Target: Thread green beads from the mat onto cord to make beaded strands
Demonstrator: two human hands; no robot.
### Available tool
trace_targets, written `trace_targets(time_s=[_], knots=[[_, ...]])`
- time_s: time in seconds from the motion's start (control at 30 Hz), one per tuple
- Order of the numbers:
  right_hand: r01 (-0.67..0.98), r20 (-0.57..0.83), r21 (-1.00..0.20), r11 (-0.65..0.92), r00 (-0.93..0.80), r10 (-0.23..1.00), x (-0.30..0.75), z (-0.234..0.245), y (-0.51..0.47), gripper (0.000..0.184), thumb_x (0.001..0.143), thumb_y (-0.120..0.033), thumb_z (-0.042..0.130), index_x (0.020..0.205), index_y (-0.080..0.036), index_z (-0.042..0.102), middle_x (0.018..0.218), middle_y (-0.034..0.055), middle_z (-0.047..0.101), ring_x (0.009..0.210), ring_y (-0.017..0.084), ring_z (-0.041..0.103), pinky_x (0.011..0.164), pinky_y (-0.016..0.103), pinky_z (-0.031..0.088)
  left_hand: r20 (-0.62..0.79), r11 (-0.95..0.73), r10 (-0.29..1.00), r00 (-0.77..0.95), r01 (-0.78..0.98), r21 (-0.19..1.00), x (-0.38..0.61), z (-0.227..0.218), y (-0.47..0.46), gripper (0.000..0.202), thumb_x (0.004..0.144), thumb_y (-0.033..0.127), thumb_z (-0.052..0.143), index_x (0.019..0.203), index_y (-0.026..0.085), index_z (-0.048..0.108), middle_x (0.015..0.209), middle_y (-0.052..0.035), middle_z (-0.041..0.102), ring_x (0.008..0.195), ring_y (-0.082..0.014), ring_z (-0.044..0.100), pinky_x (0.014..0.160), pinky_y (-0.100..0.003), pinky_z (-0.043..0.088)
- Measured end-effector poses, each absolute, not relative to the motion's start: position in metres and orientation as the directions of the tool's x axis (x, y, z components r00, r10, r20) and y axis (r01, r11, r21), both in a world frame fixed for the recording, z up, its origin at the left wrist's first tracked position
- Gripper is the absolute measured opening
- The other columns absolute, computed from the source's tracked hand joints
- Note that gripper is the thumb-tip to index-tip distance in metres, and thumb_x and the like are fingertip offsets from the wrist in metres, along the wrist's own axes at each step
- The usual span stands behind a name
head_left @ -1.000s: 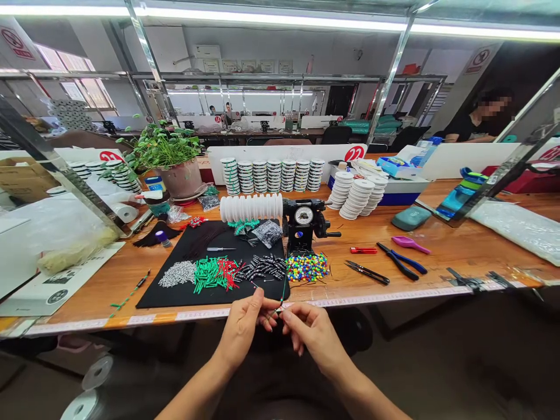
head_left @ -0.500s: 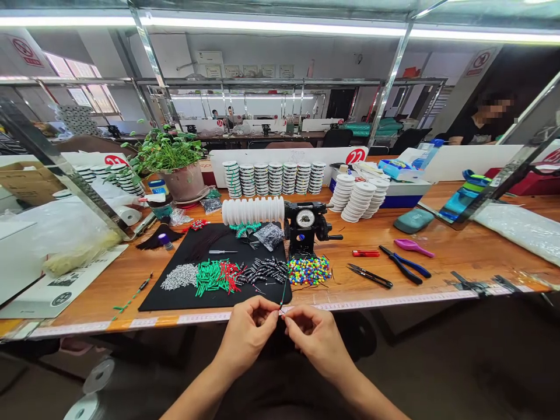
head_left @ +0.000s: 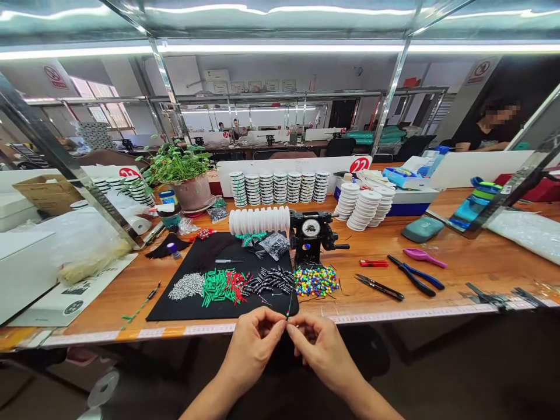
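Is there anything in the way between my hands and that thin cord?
Nothing visible is: the left hand and right hand meet, fingertips together, at the near end of the thin cord. The black mat and multicolored beads lie beyond the fingertips.

A bright light strip [head_left: 280,49] crosses the top of the frame, above shiny metal posts [head_left: 397,81]. A window [head_left: 85,88] lies at upper left, pale wall [head_left: 258,67] fills the upper middle, dark chairs [head_left: 341,146] stand right of centre, and dim floor [head_left: 481,373] shows lower right.
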State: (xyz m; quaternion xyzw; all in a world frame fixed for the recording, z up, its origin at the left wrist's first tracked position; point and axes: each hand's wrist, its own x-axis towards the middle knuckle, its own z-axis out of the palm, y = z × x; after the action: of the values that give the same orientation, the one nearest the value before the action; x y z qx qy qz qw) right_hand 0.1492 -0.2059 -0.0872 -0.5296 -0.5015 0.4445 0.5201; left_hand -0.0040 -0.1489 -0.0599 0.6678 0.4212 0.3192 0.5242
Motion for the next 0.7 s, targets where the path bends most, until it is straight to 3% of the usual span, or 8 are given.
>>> trace_targets(time_s=[0.23, 0.4, 0.7], knots=[[0.173, 0.094, -0.982, 0.075, 0.105, 0.99, 0.1525, -0.0807, -0.2051, 0.031, 0.092, -0.043, 0.062, 0.083, -0.015, 0.073, 0.053, 0.0004, 0.061, 0.043, 0.011, 0.049, 0.043, 0.02, 0.035, -0.013, -0.143, 0.878, 0.478, 0.289, 0.947, -0.0074, -0.0569, -0.1459, 0.033, 0.086, 0.045, 0.065, 0.085, 0.013, 0.074, 0.076, -0.0083, 0.072, 0.067, -0.0195, 0.06, 0.061, -0.028, 0.045], [0.134, 0.021, -0.991, 0.01, 0.078, 0.997, 0.1524, -0.0803, -0.2039, 0.034, 0.093, -0.045, 0.06, 0.086, -0.014, 0.071, 0.053, 0.0007, 0.062, 0.04, 0.01, 0.049, 0.041, 0.019, 0.034, -0.012, -0.163, 0.873, 0.488, 0.313, 0.936, -0.0089, -0.053, -0.1477, 0.032, 0.086, 0.044, 0.064, 0.085, 0.014, 0.074, 0.078, -0.009, 0.074, 0.068, -0.0203, 0.062, 0.061, -0.028, 0.045], [0.154, 0.029, -0.988, 0.017, 0.071, 0.997, 0.1531, -0.0777, -0.203, 0.035, 0.093, -0.048, 0.06, 0.085, -0.015, 0.07, 0.053, 0.0, 0.06, 0.042, 0.011, 0.05, 0.042, 0.02, 0.035, -0.012, -0.164, 0.882, 0.471, 0.331, 0.929, -0.0082, -0.0511, -0.1476, 0.028, 0.086, 0.041, 0.065, 0.083, 0.015, 0.074, 0.076, -0.0072, 0.074, 0.066, -0.0186, 0.061, 0.059, -0.026, 0.044]])
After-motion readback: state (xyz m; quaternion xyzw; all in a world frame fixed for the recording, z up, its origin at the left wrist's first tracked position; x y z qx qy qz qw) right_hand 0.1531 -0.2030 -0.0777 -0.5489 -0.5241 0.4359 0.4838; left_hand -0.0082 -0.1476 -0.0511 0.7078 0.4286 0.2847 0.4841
